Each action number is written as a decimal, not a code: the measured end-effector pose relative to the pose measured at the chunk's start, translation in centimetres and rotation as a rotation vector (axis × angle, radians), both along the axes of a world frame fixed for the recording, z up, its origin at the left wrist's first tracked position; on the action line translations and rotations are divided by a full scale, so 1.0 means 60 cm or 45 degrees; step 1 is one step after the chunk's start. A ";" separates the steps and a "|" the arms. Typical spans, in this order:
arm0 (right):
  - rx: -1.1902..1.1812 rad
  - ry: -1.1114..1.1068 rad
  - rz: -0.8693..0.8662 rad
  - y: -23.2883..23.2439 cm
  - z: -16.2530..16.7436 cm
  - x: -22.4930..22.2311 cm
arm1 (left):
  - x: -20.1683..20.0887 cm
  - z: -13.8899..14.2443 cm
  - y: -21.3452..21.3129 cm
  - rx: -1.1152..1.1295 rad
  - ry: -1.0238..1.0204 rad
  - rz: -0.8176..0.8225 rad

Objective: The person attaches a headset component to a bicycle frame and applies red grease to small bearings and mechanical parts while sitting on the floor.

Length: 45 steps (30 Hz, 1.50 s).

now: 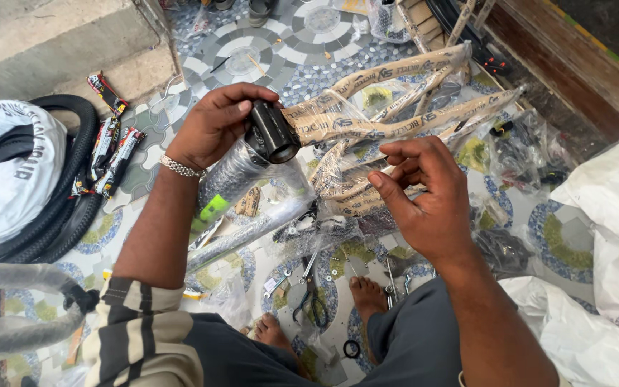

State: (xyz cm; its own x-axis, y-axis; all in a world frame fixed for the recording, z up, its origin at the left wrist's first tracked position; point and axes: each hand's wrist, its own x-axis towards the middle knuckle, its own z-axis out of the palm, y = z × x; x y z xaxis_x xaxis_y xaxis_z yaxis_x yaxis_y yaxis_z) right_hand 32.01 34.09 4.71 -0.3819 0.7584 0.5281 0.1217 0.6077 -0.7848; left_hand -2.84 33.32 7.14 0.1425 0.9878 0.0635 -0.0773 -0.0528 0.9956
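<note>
My left hand [213, 123] grips the black head tube [274, 132] of a bicycle frame [395, 107] wrapped in tan paper and clear plastic. The frame stretches away to the upper right, held above the patterned tile floor. My right hand [424, 193] hovers just right of the tube's open end, fingers curled and pinched together; I cannot see anything in them. A metal bracelet sits on my left wrist. My bare feet [367, 297] rest on the floor below.
Black tyres [66, 193] with white wrapping lie at the left, with packaged parts [109, 154] beside them. Spanners and pliers [309, 301] lie by my feet. White plastic bags [610, 215] fill the right. Concrete steps [59, 50] rise at the top left.
</note>
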 end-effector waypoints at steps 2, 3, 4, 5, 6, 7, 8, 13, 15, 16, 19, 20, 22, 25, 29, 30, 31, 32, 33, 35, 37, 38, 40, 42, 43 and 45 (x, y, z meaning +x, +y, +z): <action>-0.001 0.002 0.001 -0.001 -0.001 -0.001 | -0.013 -0.019 0.007 0.000 -0.015 -0.017; -0.007 0.005 0.005 -0.001 -0.001 -0.002 | -0.019 -0.031 0.015 0.009 0.001 -0.022; -0.013 0.006 0.010 -0.002 -0.002 -0.003 | -0.024 -0.043 0.024 0.017 0.015 -0.027; -0.018 0.008 0.017 -0.002 -0.002 -0.004 | -0.027 -0.055 0.035 -0.018 0.098 0.032; -0.015 0.002 0.015 -0.003 -0.002 -0.005 | -0.028 -0.064 0.045 -0.053 0.182 0.089; -0.014 -0.004 0.016 -0.003 -0.001 -0.006 | -0.028 -0.071 0.053 -0.092 0.265 0.148; -0.015 -0.008 0.014 -0.004 -0.001 -0.009 | -0.027 -0.073 0.059 -0.054 0.429 0.185; -0.011 -0.024 0.016 -0.007 0.002 -0.018 | -0.013 -0.040 0.041 -0.016 0.004 0.020; -0.005 -0.033 0.017 -0.007 0.002 -0.020 | -0.012 -0.023 0.025 0.007 -0.061 -0.004; -0.005 -0.039 0.017 -0.007 0.001 -0.020 | -0.012 -0.018 0.019 0.014 -0.093 -0.018; -0.013 -0.050 0.015 -0.007 -0.001 -0.020 | -0.018 -0.023 0.022 0.047 -0.097 -0.086; -0.013 -0.051 0.015 -0.007 -0.001 -0.020 | -0.021 -0.030 0.028 0.040 -0.065 -0.067; -0.010 -0.060 0.018 -0.008 -0.002 -0.020 | -0.026 -0.046 0.046 0.027 0.003 -0.031; -0.003 -0.068 0.028 -0.007 -0.002 -0.023 | -0.022 -0.062 0.067 -0.114 0.408 0.205; -0.007 -0.062 0.054 -0.008 -0.001 -0.028 | -0.003 -0.040 0.055 -0.217 0.410 0.232; -0.002 -0.067 0.056 -0.008 -0.001 -0.029 | 0.002 -0.029 0.046 -0.165 0.229 0.135; 0.002 -0.072 0.057 -0.008 -0.001 -0.029 | 0.006 -0.017 0.036 -0.115 0.049 0.036; 0.006 -0.078 0.059 -0.008 -0.001 -0.029 | 0.008 -0.007 0.027 -0.097 0.026 0.046; 0.005 -0.079 0.061 -0.008 -0.001 -0.029 | 0.008 0.001 0.019 -0.080 0.003 0.055; -0.002 -0.081 0.069 -0.008 -0.001 -0.028 | 0.003 0.007 0.011 -0.064 -0.023 0.047; -0.021 -0.084 0.072 -0.008 -0.001 -0.027 | -0.006 -0.003 0.016 -0.053 -0.034 0.013; -0.031 -0.087 0.072 -0.008 -0.001 -0.028 | -0.011 -0.013 0.024 -0.019 0.066 0.016; -0.009 -0.090 0.069 -0.010 0.000 -0.029 | -0.020 -0.037 0.045 0.052 0.263 0.026; -0.008 -0.097 0.073 -0.011 0.001 -0.031 | -0.025 -0.061 0.066 -0.016 0.417 0.117; -0.017 -0.104 0.078 -0.011 0.001 -0.032 | -0.027 -0.069 0.073 -0.051 0.494 0.164; -0.030 -0.116 0.082 -0.011 0.003 -0.033 | -0.028 -0.075 0.076 -0.086 0.434 0.093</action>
